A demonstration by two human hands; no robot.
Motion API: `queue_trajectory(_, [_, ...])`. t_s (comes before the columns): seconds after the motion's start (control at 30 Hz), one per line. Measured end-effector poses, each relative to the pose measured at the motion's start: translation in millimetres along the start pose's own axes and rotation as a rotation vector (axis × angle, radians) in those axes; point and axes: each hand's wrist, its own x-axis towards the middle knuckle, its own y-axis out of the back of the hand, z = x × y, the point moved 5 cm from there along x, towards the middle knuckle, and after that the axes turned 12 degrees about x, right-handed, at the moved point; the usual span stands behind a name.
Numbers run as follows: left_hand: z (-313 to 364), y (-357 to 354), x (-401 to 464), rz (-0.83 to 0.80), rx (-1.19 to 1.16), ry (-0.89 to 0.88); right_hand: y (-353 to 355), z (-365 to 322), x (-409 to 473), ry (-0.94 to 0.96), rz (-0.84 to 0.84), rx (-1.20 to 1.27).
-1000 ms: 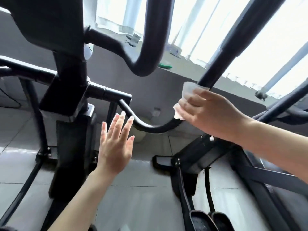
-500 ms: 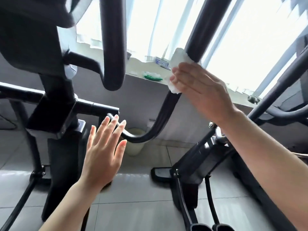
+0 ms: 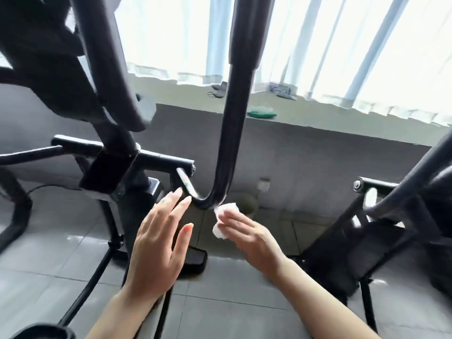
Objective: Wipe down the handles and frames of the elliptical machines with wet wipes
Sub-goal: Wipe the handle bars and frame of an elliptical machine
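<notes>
So the right hand [image 3: 252, 237] has the wet wipe [image 3: 223, 218] bunched up and pinched between thumb and fingertips, and the top edge of the wipe sits right against the bottom bend of the black handle bar [image 3: 231, 143], the spot where the tall upright tube curves round toward the cross tube [image 3: 161, 160] of the elliptical frame. The left hand [image 3: 160, 243] is flat and holding nothing, fingers straight and only slightly fanned, thumb out to the side, fingertips hovering just beside the bend on its left (can't tell if they actually touch the metal, looks like a hair off). Handling-wise I'd say the wipe is the easy part: light, limp, damp, it'll fold around whatever you press it on, so wrapping it round the tube should work better than dabbing with a wad. The bar itself looks like smooth painted steel, stiff, bolted to the machine, probably a bit slick once wet. It may also swing on its pivot when pushed, so steadying it with the free hand near the bend seems sensible. Best grip for the wipe is probably spread across the fingers, not balled up like now, since less of it is doing work. Along the windowsill [image 3: 318, 123] behind there's a green cloth-looking thing [image 3: 261, 113] and some small clutter.
</notes>
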Motion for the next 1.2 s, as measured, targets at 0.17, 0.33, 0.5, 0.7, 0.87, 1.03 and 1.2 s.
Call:
queue_trajectory(0.17, [44, -58, -37, -0.106, -0.133, 0.173, 21, 26, -60, -0.983, 0.339, 0.884])
queue_trajectory(0.33, [78, -142, -52, -0.470, -0.425, 0.666, 23, 45, -98, -1.431, 0.316, 1.420])
queue_trajectory(0.5, [70, -177, -43, -0.473, -0.648, 1.014, 3, 74, -104, -1.502, 0.199, 1.695])
queue_trajectory(0.7, [33, -215, -15, -0.359, -0.611, 1.203, -55, 158, -101, -1.601, 0.075, 1.540])
queue_trajectory(0.87, [4, -263, 6, -0.420, -0.615, 1.218, -93, 220, -93, -1.647, -0.105, 1.505])
queue_trajectory(1.03, [-14, -291, 38, -0.470, -0.493, 1.156, -110, 275, -70, -1.594, -0.307, 1.506])
queue_trajectory(1.2, [-25, -291, 66, -0.433, -0.420, 1.026, -118, 297, -10, -1.378, -0.379, 1.716])
